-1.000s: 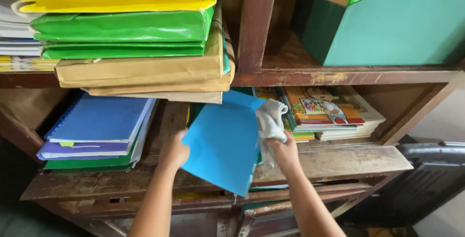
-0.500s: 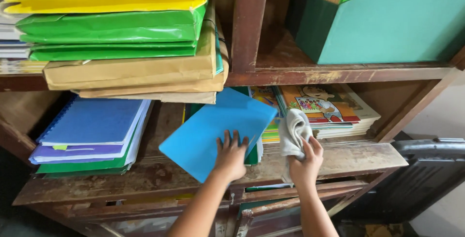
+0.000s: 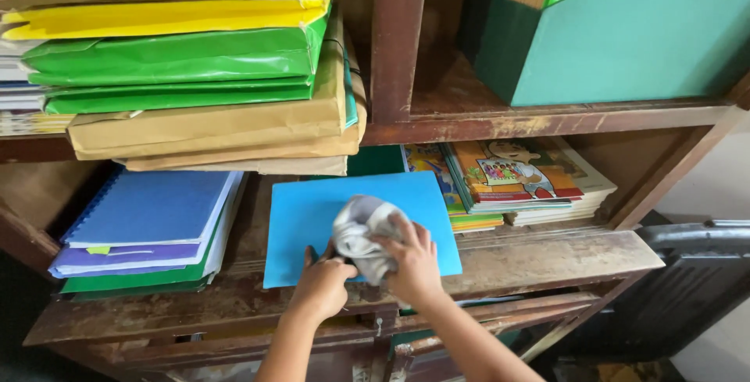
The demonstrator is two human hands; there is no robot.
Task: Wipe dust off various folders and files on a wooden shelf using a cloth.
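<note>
Hands are seen low in the middle of the head view, both set on a light blue folder (image 3: 355, 222) that lies flat on the worn wooden shelf board (image 3: 547, 253), its near edge close to the board's front lip. The right hand (image 3: 412, 263) is closed around a crumpled grey-white cloth (image 3: 361, 233), fingers curled over the bundle, and the cloth is pressed down onto the folder's cover. The left hand (image 3: 324, 287) is laid at the folder's near edge, just beside the cloth, fingers bent and touching the cover; whether anything is pinched in it cannot be told, and it appears only to rest there. To the left of the folder, a stack of spiral-bound notebooks (image 3: 148, 230) in blue, purple and green is kept on the same board, apart from the folder. To the right and a little behind, a pile of picture books (image 3: 512, 183) with bright illustrated covers is stacked, its left edge just beside the folder's far corner. On the shelf above, brown paper parcels (image 3: 226, 128) are heaped under green wrapped packages (image 3: 172, 58) and a yellow one (image 3: 168, 16). A wooden upright (image 3: 398, 38) divides that level, and a large green box (image 3: 633, 30) is stood in the right compartment.
</note>
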